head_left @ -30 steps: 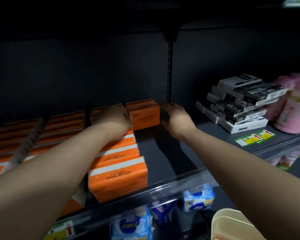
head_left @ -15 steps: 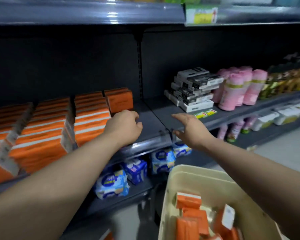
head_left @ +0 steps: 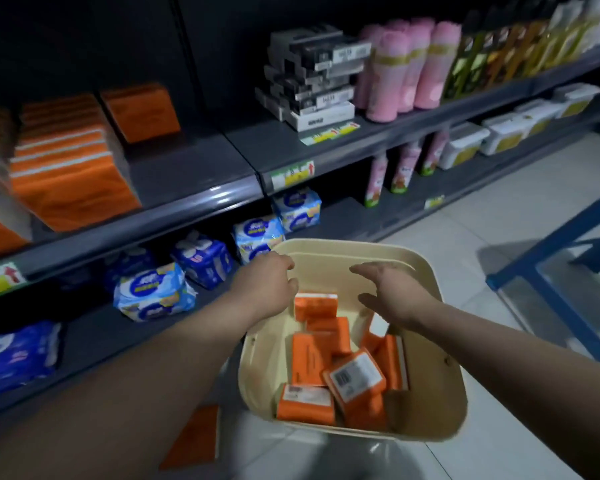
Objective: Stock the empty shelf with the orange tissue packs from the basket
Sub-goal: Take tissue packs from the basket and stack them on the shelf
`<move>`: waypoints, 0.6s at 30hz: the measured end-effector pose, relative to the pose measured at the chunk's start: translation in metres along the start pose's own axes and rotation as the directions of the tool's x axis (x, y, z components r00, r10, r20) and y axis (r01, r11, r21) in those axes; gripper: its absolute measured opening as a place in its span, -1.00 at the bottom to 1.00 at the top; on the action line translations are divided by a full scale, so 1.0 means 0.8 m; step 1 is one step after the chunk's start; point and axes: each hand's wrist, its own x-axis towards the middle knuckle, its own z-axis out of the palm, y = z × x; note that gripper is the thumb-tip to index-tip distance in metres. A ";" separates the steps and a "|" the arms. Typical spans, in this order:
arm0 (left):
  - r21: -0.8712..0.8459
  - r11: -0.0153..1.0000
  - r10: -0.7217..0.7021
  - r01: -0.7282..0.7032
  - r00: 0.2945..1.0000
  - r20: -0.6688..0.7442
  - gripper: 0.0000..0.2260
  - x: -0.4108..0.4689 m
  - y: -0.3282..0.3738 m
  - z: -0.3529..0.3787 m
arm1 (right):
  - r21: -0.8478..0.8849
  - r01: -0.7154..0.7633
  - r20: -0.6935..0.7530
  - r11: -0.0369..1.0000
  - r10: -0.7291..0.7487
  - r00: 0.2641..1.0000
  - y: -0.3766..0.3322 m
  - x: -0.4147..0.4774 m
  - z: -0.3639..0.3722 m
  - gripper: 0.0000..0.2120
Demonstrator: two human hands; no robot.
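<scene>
Illumination is dim overall: the shelf back panel (head_left: 84, 46) is nearly black, the tiled floor (head_left: 499, 209) at right is brightest, a glare streak marks the shelf edge (head_left: 219, 199), motion blur smears the shelved orange packs (head_left: 66, 174), and straight lines bend toward the frame edges.

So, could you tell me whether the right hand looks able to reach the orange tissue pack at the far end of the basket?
Probably yes: the right hand hovers open over the basket, that orange tissue pack lies uncovered on top, and the left hand leaves it clear.
</scene>
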 end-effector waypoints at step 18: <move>0.011 1.000 -0.022 0.019 0.856 0.517 -0.59 0.066 -0.019 0.247 | 0.141 -0.108 0.193 0.984 0.080 0.978 0.083 0.044 0.125 -0.50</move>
